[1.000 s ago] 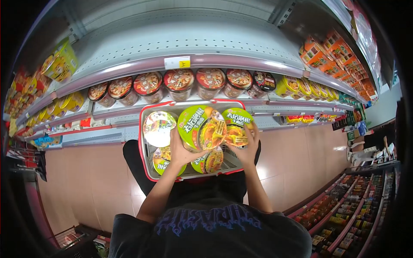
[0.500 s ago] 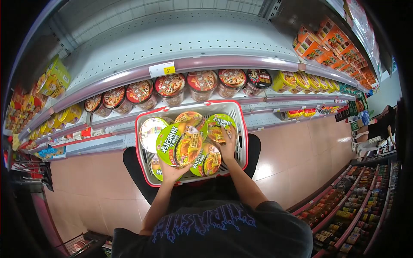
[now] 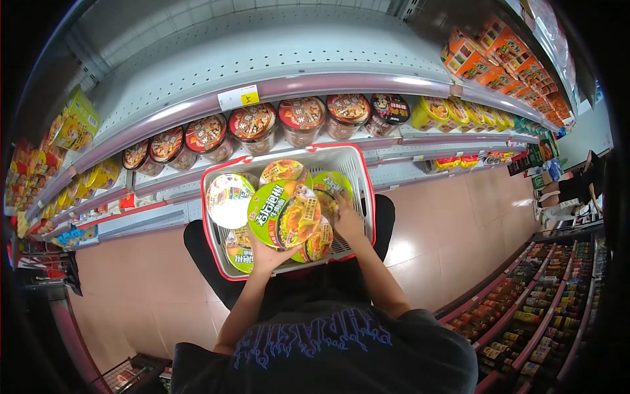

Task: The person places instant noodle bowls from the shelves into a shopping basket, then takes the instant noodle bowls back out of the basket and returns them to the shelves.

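The left hand (image 3: 267,256) grips while the right hand (image 3: 348,222) curls its fingers (image 3: 340,200).

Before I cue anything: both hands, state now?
Left hand: holding a green-lidded noodle bowl.
Right hand: on another green-lidded bowl; grip unclear.

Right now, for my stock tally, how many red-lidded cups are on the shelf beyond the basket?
6 red-lidded cups, side by side on the shelf, the rightmost beside the black-lidded cup. More may hide behind.
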Tool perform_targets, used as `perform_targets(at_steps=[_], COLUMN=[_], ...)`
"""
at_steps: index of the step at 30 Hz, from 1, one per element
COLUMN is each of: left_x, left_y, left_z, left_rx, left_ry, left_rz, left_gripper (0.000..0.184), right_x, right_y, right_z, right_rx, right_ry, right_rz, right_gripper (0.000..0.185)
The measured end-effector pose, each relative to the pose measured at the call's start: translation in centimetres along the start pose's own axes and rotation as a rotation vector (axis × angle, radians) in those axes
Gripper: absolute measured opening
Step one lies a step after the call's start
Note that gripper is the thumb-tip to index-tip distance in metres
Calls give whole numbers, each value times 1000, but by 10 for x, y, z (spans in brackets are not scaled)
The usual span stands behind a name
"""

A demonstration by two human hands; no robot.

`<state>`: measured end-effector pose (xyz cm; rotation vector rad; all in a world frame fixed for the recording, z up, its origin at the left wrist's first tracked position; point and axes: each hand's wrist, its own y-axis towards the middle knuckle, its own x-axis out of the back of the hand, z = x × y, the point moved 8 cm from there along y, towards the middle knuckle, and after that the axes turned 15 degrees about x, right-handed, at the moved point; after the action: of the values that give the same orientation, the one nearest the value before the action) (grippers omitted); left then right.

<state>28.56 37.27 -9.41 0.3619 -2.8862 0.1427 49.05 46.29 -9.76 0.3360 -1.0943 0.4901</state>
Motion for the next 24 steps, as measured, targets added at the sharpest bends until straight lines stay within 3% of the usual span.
perform_targets(at_steps=[1, 3, 6, 9, 12, 13, 16, 17, 20, 21, 24], left_x=[-1, -6, -20, -47, -77, -82, -92, -98, -104, -106, -106], left_y=[0, 0, -4, 0, 14, 15, 30, 35, 49, 55, 60], left_z=[-4, -20, -48, -95, -91, -114, -113, -112, -106, -95, -70], left_rx=[-8, -16, -109, -222, -232, -327, -267, -231, -301, -195, -132], left_ry=[5, 15, 133, 265, 333, 365, 245, 361, 314, 235, 270], left_rz=[-5, 16, 47, 124, 181, 211, 124, 134, 105, 230, 430], left_gripper=[100, 101, 99, 101, 102, 100, 97, 94, 96, 97, 104], right_x=[7, 15, 67, 116, 119, 128, 126, 124, 105, 103, 77], right_y=[-3, -9, -23, -34, -38, -41, -33, -29, -23, -21, -18], right_z=[-5, -31, 18, 58, 34, 31, 3, -3, -23, -22, -38], right_rx=[27, -18, 194, 351, 168, 199, 122, 88, 38, 39, 11], right_ry=[53, 539, 1174, 791, 720, 548, 552, 533, 514, 489, 458], right_rz=[-100, -290, -301, -209, -267, -307, -427, -490, -567, -562, -557], right_gripper=[70, 74, 93, 113, 122, 116, 112, 110, 108, 105, 104])
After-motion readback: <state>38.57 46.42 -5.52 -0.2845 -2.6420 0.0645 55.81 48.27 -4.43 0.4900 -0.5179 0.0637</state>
